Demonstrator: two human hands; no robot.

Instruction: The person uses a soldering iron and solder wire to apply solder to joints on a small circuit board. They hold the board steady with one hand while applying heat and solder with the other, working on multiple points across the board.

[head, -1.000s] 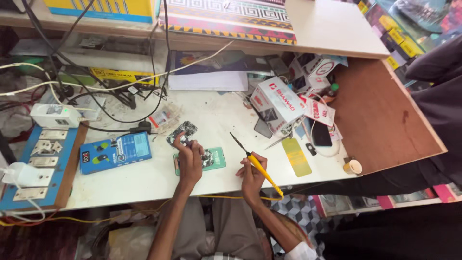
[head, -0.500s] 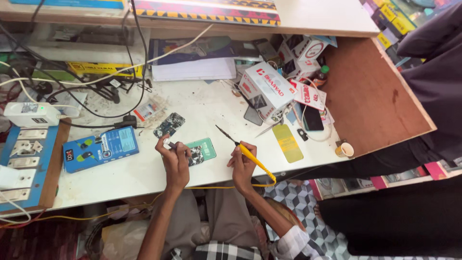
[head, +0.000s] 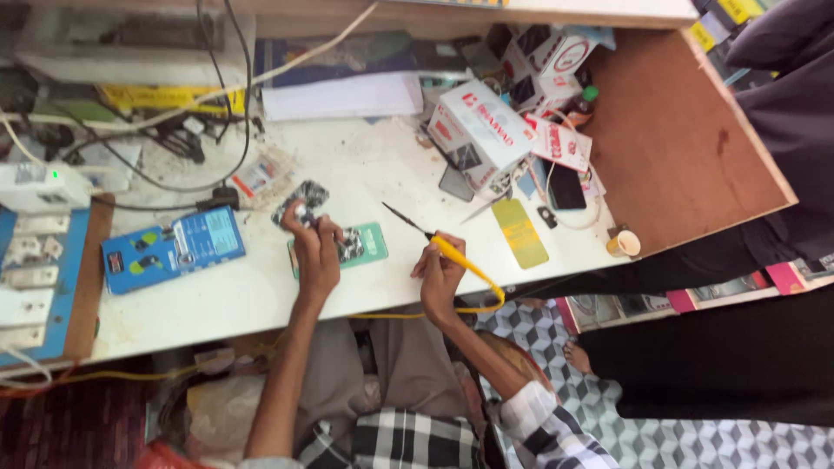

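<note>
Near the middle of the frame, the left hand (head: 314, 252) rests on the white counter (head: 382, 178), its fingers curled down onto a small dark circuit board (head: 302, 204); it seems to pinch the board's near edge, though the grip is too small to read for certain. Just right of that hand lies a green mat (head: 369, 245) with dark parts on it. The right hand (head: 441, 276), at centre right, is closed around the yellow handle of a soldering iron (head: 430, 239), whose dark tip points up and left, well short of the board. Its yellow cord loops off the counter edge. At left centre sits a blue meter box (head: 174, 250). A white carton (head: 476, 132) stands in the upper middle, with a yellow strip (head: 519, 233) below it.
</note>
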